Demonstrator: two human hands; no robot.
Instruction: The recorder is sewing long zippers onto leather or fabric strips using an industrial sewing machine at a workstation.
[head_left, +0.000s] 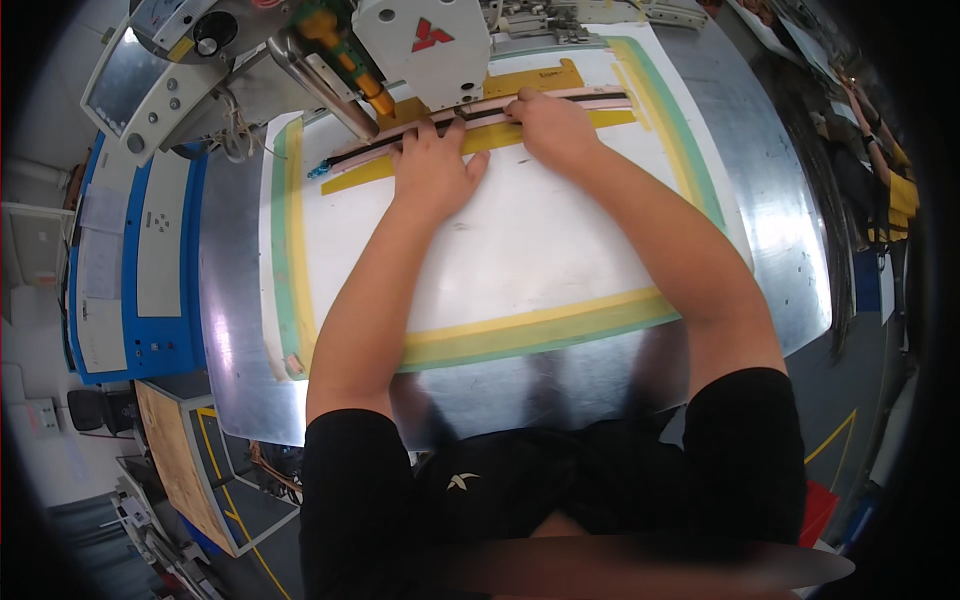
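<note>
A long dark strip with pale pink edging point(590, 98) lies across mustard-yellow template pieces point(350, 180) beneath a white machine head point(420, 60). My left hand point(430, 170) rests on the strip with its fingers spread, their tips partly hidden below the head. Just to its right, my right hand point(550, 130) has bent fingers closed on the strip. A small blue piece point(318, 170) sits at the strip's left end. An orange-and-green cylinder point(375, 95) points down beside the head. All of this is on a white sheet point(510, 250) bordered in green and yellow.
The sheet lies on a metal table point(790, 260). A control panel with screen point(130, 90) is at top left, above a blue machine cabinet point(135, 260). A wooden board point(175, 450) stands lower left. A person in yellow point(895, 190) is at far right.
</note>
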